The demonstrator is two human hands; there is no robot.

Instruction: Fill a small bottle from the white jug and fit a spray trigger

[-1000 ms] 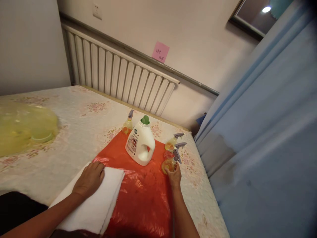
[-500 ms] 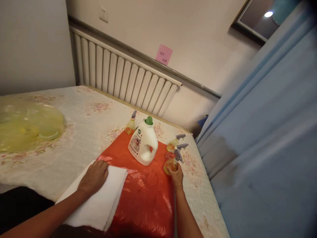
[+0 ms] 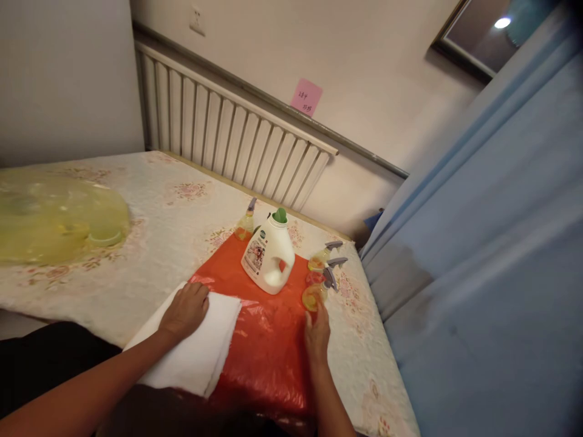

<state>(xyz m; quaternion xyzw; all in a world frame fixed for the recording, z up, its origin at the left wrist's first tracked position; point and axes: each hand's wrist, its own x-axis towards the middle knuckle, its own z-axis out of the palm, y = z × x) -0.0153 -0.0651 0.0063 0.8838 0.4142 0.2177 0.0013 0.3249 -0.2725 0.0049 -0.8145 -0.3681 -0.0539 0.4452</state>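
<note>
My left hand (image 3: 186, 310) lies flat, fingers spread, on a folded white towel (image 3: 195, 358) at the near left of a red plastic sheet (image 3: 268, 340). My right hand (image 3: 317, 332) rests open on the sheet's right side, fingertips just short of the nearest small spray bottle (image 3: 314, 295) of yellow liquid. Two more spray bottles (image 3: 324, 258) with grey triggers stand right behind it. A white detergent jug (image 3: 268, 258) with a green cap stands upright in the middle of the sheet, and another small spray bottle (image 3: 246, 223) stands behind it on the left.
A flowered cloth covers the table (image 3: 150, 224). A yellow translucent plastic bag (image 3: 59, 218) lies at far left. A white radiator (image 3: 228, 139) runs along the wall behind, with a pink note (image 3: 306, 97) above it. A blue curtain (image 3: 492, 243) hangs close on the right.
My right hand has let go of the nearest spray bottle and drawn back a little toward me. The left hand stays on the towel. The view has shifted slightly.
</note>
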